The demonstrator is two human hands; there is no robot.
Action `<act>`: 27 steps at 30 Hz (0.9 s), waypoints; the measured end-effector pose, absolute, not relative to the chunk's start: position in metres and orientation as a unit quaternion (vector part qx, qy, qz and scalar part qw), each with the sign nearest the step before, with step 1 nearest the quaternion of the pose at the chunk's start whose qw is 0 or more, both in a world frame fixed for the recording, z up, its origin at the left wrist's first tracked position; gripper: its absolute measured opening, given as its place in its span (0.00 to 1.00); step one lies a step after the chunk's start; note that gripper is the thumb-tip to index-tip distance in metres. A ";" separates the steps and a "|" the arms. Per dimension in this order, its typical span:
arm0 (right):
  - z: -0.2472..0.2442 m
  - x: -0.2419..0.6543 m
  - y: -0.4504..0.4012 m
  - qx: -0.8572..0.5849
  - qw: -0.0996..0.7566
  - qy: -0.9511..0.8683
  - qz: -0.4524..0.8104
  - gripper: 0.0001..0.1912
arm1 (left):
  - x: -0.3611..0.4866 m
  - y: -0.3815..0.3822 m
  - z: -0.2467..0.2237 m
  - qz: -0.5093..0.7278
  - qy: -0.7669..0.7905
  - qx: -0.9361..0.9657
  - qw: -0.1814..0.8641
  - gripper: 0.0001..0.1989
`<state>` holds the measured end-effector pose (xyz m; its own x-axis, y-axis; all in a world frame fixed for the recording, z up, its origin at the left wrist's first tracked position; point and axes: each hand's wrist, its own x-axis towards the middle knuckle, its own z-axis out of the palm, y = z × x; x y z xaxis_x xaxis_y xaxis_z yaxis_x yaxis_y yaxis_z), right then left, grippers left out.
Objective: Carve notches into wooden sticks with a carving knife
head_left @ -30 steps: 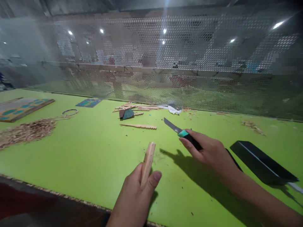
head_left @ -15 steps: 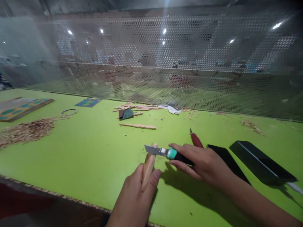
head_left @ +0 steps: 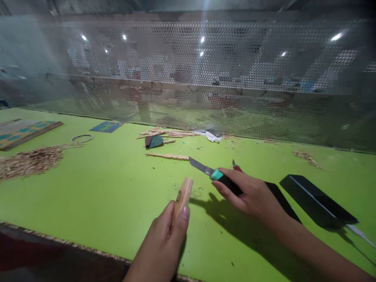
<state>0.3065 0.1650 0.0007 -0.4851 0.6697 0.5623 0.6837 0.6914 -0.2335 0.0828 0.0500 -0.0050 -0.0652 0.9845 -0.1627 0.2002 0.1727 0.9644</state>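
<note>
At lower centre, the left hand grips a wooden stick pointing up. Just right, the right hand holds a knife (teal collar, blade aimed upper left) above the green surface. Wood shavings lie far left.

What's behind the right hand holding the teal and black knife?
Just past the right hand gripping the teal and black knife, a red-handled tool pokes out, tip showing. A flat black sheath lies alongside. The hand covers the rest of both.
</note>
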 end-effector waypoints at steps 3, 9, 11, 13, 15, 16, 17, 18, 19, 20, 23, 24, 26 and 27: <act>0.002 0.304 0.162 -0.372 0.310 -0.874 0.015 0.18 | 0.079 0.049 -0.008 0.393 0.595 0.469 0.522 0.33; 0.011 0.300 0.159 -0.320 0.237 -0.914 0.078 0.13 | 0.071 0.051 -0.020 0.418 0.499 0.414 0.636 0.36; 0.012 0.299 0.158 -0.312 0.213 -0.921 0.092 0.12 | 0.070 0.051 -0.021 0.409 0.504 0.419 0.635 0.37; 0.011 0.298 0.157 -0.308 0.192 -0.926 0.101 0.11 | 0.070 0.050 -0.019 0.392 0.511 0.422 0.638 0.38; 0.010 0.297 0.156 -0.306 0.177 -0.930 0.106 0.11 | 0.069 0.049 -0.017 0.387 0.512 0.420 0.642 0.40; 0.009 0.297 0.156 -0.303 0.170 -0.931 0.107 0.11 | 0.069 0.049 -0.016 0.389 0.510 0.417 0.644 0.40; 0.008 0.297 0.156 -0.300 0.164 -0.933 0.109 0.10 | 0.070 0.049 -0.015 0.391 0.507 0.414 0.647 0.41; 0.007 0.296 0.155 -0.295 0.157 -0.936 0.111 0.10 | 0.070 0.049 -0.015 0.393 0.506 0.412 0.648 0.41; 0.006 0.296 0.154 -0.288 0.150 -0.939 0.113 0.10 | 0.070 0.050 -0.015 0.391 0.505 0.410 0.651 0.41; 0.005 0.295 0.153 -0.281 0.144 -0.942 0.113 0.10 | 0.071 0.051 -0.015 0.389 0.504 0.410 0.653 0.41; 0.001 0.293 0.150 -0.253 0.131 -0.953 0.108 0.16 | 0.073 0.053 -0.014 0.389 0.504 0.427 0.643 0.40; 0.000 0.293 0.148 -0.245 0.129 -0.955 0.103 0.18 | 0.073 0.054 -0.013 0.395 0.505 0.435 0.633 0.39; -0.001 0.293 0.146 -0.238 0.131 -0.958 0.089 0.21 | 0.074 0.055 -0.011 0.414 0.511 0.453 0.602 0.36; -0.001 0.293 0.145 -0.238 0.135 -0.959 0.079 0.22 | 0.074 0.056 -0.009 0.422 0.516 0.463 0.585 0.34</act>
